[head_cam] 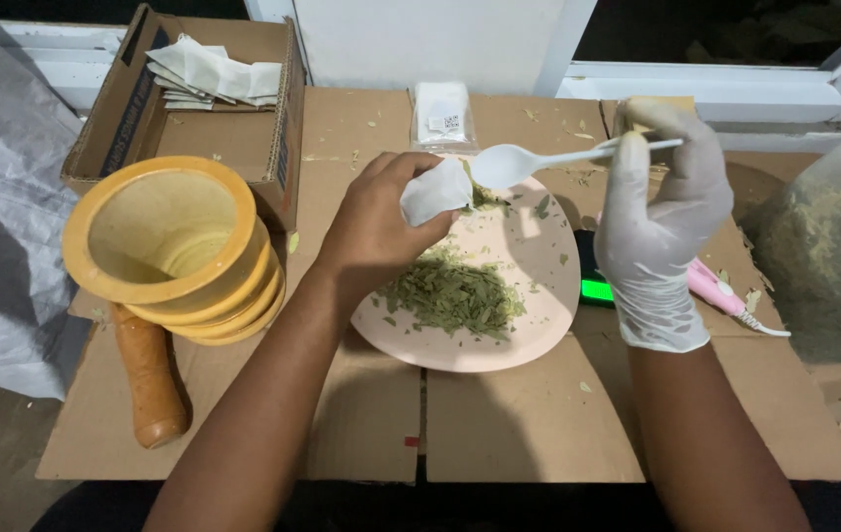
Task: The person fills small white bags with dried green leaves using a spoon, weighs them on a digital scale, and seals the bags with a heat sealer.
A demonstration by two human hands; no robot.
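Observation:
My bare left hand (373,229) pinches a small white paper sachet (435,191) held open above a pale pink plate (539,325). My right hand (659,212), in a white glove, holds a white plastic spoon (529,162) by its handle, its bowl right at the sachet's mouth with green bits at the tip. A heap of dried green leaf flakes (455,294) lies on the plate under my left hand.
A yellow wooden mortar (179,246) and its brown pestle (150,374) stand at the left on flattened cardboard. A cardboard box (233,133) with white sachets sits behind. A sachet pack (441,115), a pink tool (726,293), a scale's green light (597,291) and a bag of leaves (824,266) lie right.

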